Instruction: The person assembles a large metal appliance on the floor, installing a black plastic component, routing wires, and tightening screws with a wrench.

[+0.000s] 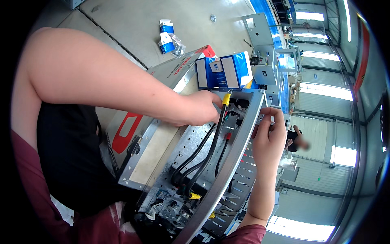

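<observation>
At the far left the person's left forearm crosses from the shoulder toward the middle, over a grey metal cover (pixel 162 134) with red markings that lies open beside the work. The left hand (pixel 201 107) is curled inside the open metal cabinet (pixel 239 142), its fingers closed around the upper end of a thick black cable (pixel 213 146) whose yellow-sleeved tip (pixel 226 97) stands up just right of the knuckles. That cable runs down the middle of the cabinet alongside other black cables, one with a red sleeve (pixel 228 136), to a near cluster of parts where a second yellow sleeve (pixel 195 196) shows. Behind the hand, blue and white boxes (pixel 223 71) stand on the cabinet's far edge, and two smaller blue boxes (pixel 165 36) lie on the floor beyond. To the right, the right hand (pixel 270 136) rests on the cabinet's slanted grey frame, fingers bent and pinched narrowly at its upper corner; what they hold, if anything, cannot be told. Further right, grey electrical enclosures (pixel 264 53) stand in a row, and another person appears blurred.
</observation>
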Motion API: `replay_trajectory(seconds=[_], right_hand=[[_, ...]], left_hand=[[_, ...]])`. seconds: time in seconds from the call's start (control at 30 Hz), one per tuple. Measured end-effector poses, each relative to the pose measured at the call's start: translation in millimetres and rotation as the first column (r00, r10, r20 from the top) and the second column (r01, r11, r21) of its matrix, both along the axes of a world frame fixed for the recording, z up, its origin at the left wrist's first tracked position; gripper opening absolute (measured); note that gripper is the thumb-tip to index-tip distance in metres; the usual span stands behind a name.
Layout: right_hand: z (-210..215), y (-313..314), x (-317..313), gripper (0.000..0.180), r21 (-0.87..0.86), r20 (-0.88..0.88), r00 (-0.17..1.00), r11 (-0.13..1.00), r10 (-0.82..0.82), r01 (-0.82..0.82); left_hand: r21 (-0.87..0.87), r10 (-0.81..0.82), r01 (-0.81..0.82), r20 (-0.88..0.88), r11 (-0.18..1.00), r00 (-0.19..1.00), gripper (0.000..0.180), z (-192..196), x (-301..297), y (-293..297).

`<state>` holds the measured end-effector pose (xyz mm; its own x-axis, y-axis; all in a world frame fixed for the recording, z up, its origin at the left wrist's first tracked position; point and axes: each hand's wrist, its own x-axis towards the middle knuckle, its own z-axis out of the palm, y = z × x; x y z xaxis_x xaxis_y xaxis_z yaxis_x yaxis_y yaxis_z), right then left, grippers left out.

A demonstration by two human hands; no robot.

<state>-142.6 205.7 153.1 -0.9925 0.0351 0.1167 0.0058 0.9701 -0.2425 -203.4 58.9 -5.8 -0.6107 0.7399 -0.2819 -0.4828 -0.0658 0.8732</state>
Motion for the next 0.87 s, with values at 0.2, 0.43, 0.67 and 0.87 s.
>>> replay_trajectory(seconds=[0.2, 0.43, 0.67, 0.87], right_hand=[[-1, -1, 21, 0.018, 0.041, 0.204, 0.972, 0.991, 0.12, -0.131], [-28, -12, 56, 0.025, -0.007, 0.503, 0.818, 0.947, 0.28, -0.32], [-44, 3, 54, 0.025, -0.401, 0.46, 0.836, 0.91, 0.301, -0.107], [-43, 16, 41, 0.061, -0.008, 0.415, 0.745, 0.821, 0.522, -0.571]], left_hand=[[-0.019, 0.028, -0.028, -0.04, 0.999, 0.999, 0.046, 5, 2, -4], [0.053, 0.066, -0.065, -0.024, 0.996, 0.998, 0.03, 4, 4, -1], [0.065, 0.01, -0.013, 0.053, 0.998, 0.999, 0.039, 5, 1, -4], [0.039, 0.011, -0.011, -0.001, 0.999, 1.0, 0.046, 6, 2, -5]])
